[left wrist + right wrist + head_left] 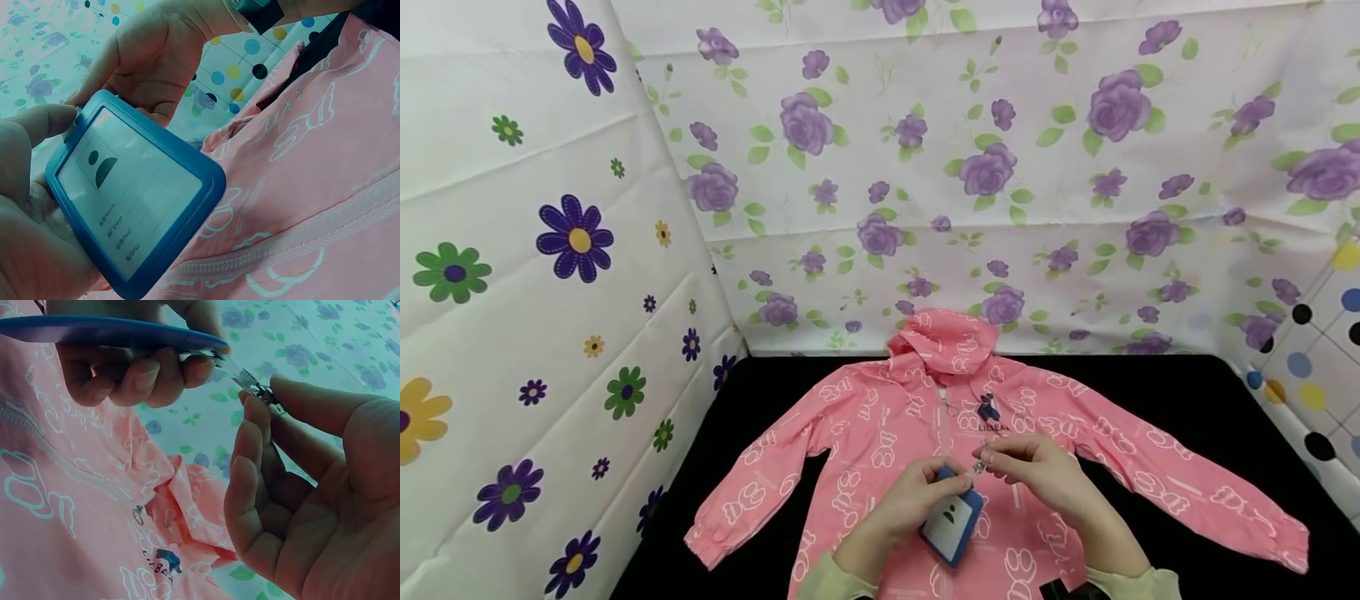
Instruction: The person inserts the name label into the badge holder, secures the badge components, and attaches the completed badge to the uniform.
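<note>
My left hand point(908, 503) grips a blue-framed ID badge holder point(952, 518) by its upper end, thumb on the front and fingers behind. Its white card point(125, 194) carries a person icon and printed lines such as Name and Dept. Between thumb and fingertips, my right hand point(1043, 473) pinches a small metal clip point(261, 392), which a clear strap point(234, 367) seems to join to the badge's top. Below both hands a pink hooded jacket point(857, 433) with white outline prints lies spread out, its sleeves stretched to either side.
Under the jacket is a black table surface point(1150, 375). Flower-printed white sheets point(850, 167) stand at the back and left, and a dotted sheet point(1311, 396) at the right. The jacket's front zipper point(250, 256) runs down its middle, beside a dark chest logo point(988, 408).
</note>
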`<state>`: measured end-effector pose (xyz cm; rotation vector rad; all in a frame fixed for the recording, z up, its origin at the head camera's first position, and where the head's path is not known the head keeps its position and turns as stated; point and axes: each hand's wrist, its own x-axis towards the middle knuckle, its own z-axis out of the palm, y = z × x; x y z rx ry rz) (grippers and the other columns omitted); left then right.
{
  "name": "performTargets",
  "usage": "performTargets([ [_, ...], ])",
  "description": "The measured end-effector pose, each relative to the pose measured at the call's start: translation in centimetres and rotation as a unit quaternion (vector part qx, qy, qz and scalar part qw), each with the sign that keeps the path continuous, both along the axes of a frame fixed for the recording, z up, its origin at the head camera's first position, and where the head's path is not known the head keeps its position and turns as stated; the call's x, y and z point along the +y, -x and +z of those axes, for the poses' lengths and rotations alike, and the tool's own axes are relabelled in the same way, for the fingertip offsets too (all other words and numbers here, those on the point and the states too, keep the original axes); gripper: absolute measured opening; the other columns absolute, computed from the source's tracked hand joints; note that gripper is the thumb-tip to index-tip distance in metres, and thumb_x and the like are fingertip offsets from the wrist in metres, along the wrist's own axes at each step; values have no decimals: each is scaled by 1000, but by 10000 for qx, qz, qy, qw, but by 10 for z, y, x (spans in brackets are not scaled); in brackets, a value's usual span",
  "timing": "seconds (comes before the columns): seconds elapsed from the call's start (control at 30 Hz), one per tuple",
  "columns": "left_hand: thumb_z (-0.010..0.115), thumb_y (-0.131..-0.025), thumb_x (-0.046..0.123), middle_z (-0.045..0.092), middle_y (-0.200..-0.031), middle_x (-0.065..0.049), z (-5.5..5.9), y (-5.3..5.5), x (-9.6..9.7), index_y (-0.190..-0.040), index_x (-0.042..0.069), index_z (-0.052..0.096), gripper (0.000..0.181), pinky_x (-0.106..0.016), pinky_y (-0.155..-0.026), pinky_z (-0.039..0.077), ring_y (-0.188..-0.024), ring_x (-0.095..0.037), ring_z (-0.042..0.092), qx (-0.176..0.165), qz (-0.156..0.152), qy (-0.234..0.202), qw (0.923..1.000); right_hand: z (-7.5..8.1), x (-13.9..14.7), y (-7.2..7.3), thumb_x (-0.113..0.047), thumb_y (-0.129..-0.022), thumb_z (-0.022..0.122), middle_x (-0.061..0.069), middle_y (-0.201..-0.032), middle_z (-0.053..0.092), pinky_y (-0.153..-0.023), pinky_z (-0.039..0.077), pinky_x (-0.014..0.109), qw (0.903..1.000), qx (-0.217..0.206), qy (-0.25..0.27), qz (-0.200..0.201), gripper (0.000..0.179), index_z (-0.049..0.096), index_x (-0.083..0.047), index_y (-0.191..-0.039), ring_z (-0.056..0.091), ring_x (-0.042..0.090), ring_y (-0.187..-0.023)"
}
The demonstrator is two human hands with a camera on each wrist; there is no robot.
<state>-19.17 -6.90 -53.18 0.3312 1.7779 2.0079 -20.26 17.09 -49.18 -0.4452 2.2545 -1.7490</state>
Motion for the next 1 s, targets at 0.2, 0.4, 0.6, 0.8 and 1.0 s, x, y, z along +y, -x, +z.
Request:
performTargets([
  [0.2, 75, -99, 18, 67, -87, 3, 0, 0, 1, -103, -4, 69, 23, -22, -65, 49, -78, -10, 60, 112, 247, 15, 9996, 1, 0, 1, -31, -109, 64, 13, -105, 75, -82, 60, 33, 9999, -45, -72, 63, 36, 77, 0, -125, 69, 29, -97],
  [0.4, 75, -95, 15, 64, -82, 5, -3, 2, 1, -91, 13, 69, 7, -21, -61, 47, -73, -9, 59, 130, 545, -8, 9984, 2, 0, 2, -32, -111, 61, 10, -102, 73, -83, 60, 35, 9998, -182, -36, 61, 40, 74, 0, -130, 68, 28, -97],
  [0.6, 73, -95, 13, 63, -80, 4, -5, 3, 0, -88, 16, 69, 9, -21, -59, 48, -70, -8, 59, 53, 539, -135, 9984, 2, 2, 1, -24, -107, 69, 14, -121, 74, -87, 60, 33, 9995, -200, 132, 194, 40, 70, 2, -137, 69, 24, -103],
  [0.8, 75, -94, 14, 63, -81, 4, -6, 4, 1, -89, 15, 70, 7, -21, -60, 49, -71, -9, 60, 16, 594, -135, 9981, -2, 2, 2, -21, -104, 73, 17, -127, 73, -86, 60, 31, 9996, -159, 196, 153, 42, 69, 3, -138, 70, 24, -105],
  [1.0, 75, -94, 14, 64, -81, 2, -6, 2, 1, -90, 12, 70, 7, -22, -60, 49, -71, -9, 60, -103, 668, -93, 9977, -5, 1, 2, -24, -105, 72, 15, -124, 73, -83, 60, 33, 9998, -153, 46, 77, 44, 68, 4, -138, 68, 35, -105],
])
